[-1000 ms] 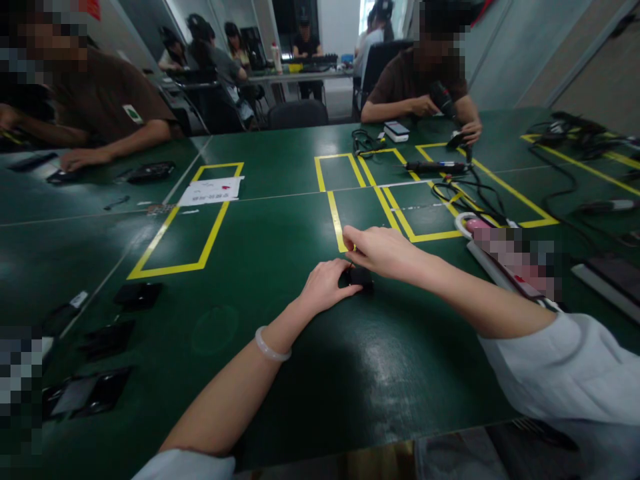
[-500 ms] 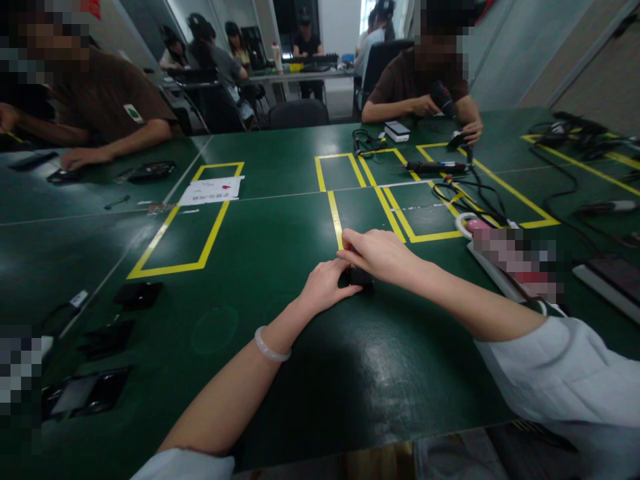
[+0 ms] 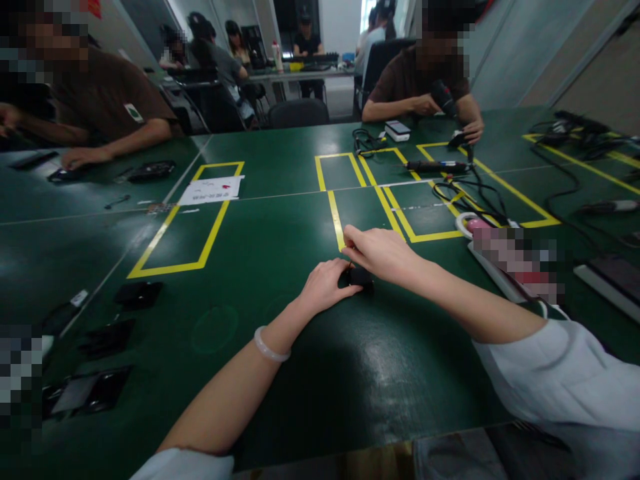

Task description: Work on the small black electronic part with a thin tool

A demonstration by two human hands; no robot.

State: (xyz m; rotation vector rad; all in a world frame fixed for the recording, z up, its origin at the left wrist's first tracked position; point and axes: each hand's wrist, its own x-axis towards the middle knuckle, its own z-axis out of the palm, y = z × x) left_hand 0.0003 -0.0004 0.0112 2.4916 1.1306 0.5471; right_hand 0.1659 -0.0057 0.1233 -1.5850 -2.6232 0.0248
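Note:
On the green tabletop sits a small black block-shaped part (image 3: pixel 361 277), partly covered by my fingers. My left hand (image 3: pixel 327 283), with a pale bracelet on its wrist, grips this part from the left between thumb and fingers. Just above it, my right hand (image 3: pixel 377 250) is closed in a pinch, fingertips over the part's left end. A thin dark thing seems to run down from that pinch, but it is too small and hidden to name.
Black parts (image 3: pixel 137 295) lie in a column at left. Yellow tape frames (image 3: pixel 215 233) mark the table (image 3: pixel 280 233); a paper sheet (image 3: pixel 213 190) lies on one. Cables (image 3: pixel 480 197) and a pink item (image 3: pixel 515 257) lie at right. A co-worker (image 3: pixel 400 93) opposite holds a dark tool (image 3: pixel 444 100).
My right hand's fingertips have risen very slightly above the black part. My left hand stays in place around it.

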